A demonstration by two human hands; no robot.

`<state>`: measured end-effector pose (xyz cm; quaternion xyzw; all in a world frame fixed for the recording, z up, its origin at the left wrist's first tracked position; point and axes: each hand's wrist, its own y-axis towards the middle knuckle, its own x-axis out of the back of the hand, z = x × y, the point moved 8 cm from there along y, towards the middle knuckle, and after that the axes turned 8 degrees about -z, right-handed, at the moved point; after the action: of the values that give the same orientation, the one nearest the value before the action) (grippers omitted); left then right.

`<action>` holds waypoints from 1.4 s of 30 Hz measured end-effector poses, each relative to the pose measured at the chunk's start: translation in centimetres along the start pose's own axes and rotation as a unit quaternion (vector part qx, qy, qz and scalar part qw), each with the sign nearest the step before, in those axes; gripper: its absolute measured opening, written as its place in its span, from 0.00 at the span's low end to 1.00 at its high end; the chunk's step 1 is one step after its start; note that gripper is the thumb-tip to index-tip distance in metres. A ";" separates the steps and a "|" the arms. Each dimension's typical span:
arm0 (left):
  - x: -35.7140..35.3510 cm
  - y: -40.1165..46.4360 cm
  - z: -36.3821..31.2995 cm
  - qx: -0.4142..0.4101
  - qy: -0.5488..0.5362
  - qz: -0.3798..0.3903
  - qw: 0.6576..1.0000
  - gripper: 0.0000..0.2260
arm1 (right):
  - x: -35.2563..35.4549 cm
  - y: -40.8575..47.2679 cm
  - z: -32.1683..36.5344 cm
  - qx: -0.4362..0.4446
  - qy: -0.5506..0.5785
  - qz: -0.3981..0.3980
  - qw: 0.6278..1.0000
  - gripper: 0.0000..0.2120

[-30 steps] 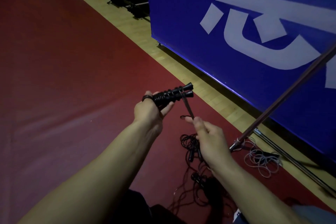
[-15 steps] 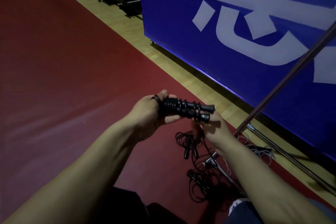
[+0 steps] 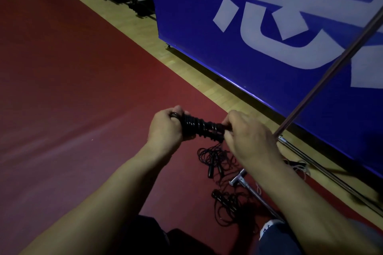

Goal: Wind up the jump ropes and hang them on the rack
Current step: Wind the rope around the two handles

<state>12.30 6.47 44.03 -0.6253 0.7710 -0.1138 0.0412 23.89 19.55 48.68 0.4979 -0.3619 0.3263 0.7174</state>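
Observation:
A black jump rope (image 3: 204, 128), its cord wound tightly round its two handles, lies level between my hands above the red floor. My left hand (image 3: 165, 128) grips the left end of the bundle. My right hand (image 3: 246, 132) pinches the right end with fingers curled over it; the handle tips are hidden there. Below on the floor lie loose black jump ropes (image 3: 215, 159), and a second tangle (image 3: 228, 203) nearer my knees. The metal rack's slanted pole (image 3: 331, 68) rises at the right from its base bar (image 3: 248, 188).
A large blue banner board (image 3: 269, 47) with white lettering stands along the right. A strip of wooden floor (image 3: 145, 35) runs beside it. A pale coiled rope (image 3: 300, 168) lies near the rack foot. Dark equipment (image 3: 130, 0) sits at the back. Red floor (image 3: 72, 89) spreads left.
The last free length of cord has been wound on. My right hand rose from under the bundle to grasp its right end, and the bundle now lies level.

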 end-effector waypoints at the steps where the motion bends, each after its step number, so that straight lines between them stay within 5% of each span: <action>1: 0.5 0.1 0.0 0.007 -0.037 -0.033 0.999 0.16 | -0.1 -0.4 0.6 -0.002 0.000 -0.006 1.000 0.06; 7: 0.5 -0.7 0.8 0.092 -0.194 -0.063 0.975 0.16 | -2.3 -2.2 0.6 -0.081 0.092 -0.054 0.991 0.10; 11: 0.3 -0.9 0.1 0.093 -0.239 -0.058 0.965 0.16 | -5.6 -2.8 -2.1 -0.253 0.276 -0.012 0.927 0.07; 15: 0.6 -1.1 0.7 0.126 -0.265 -0.076 0.953 0.15 | -5.7 -2.7 -0.6 -0.219 0.312 0.000 0.924 0.14; 18: 0.8 -1.3 0.9 0.150 -0.295 -0.093 0.939 0.12 | -5.2 -2.6 -0.3 -0.179 0.282 -0.028 0.942 0.08; 22: 1.1 -1.1 0.7 0.160 -0.310 -0.112 0.931 0.11 | -4.4 -2.2 0.0 -0.150 0.230 -0.056 0.960 0.23; 25: 1.2 -1.0 0.7 0.156 -0.304 -0.105 0.934 0.10 | -5.1 -2.0 -0.7 -0.152 0.169 -0.012 0.974 0.18; 27: 1.0 -0.9 0.7 0.146 -0.284 -0.091 0.943 0.13 | -6.1 -2.3 -1.1 -0.214 0.219 0.057 0.950 0.13; 29: 0.5 -1.1 0.6 0.138 -0.272 -0.073 0.950 0.15 | -7.4 -3.0 -1.3 -0.324 0.315 0.108 0.885 0.08; 32: 0.0 -1.3 0.9 0.148 -0.276 -0.077 0.947 0.14 | -7.7 -3.1 -1.5 -0.396 0.439 0.056 0.805 0.13; 35: 0.4 -1.0 1.3 0.177 -0.327 -0.100 0.923 0.08 | -6.8 -2.5 -1.6 -0.367 0.477 -0.001 0.799 0.11; 37: 0.6 -0.8 1.5 0.194 -0.352 -0.107 0.910 0.07 | -6.4 -2.6 -1.3 -0.363 0.503 -0.012 0.784 0.23; 39: 0.7 -0.8 1.8 0.206 -0.352 -0.108 0.907 0.08 | -6.5 -2.5 -1.5 -0.359 0.473 0.003 0.805 0.28; 42: 0.7 -0.9 2.0 0.216 -0.346 -0.104 0.907 0.08 | -5.0 -1.5 -1.8 -0.239 0.313 -0.017 0.919 0.25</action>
<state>13.47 5.38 42.31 -0.6781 0.5952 -0.0579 0.4273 22.87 20.27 43.26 0.1898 -0.1774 0.3572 0.8972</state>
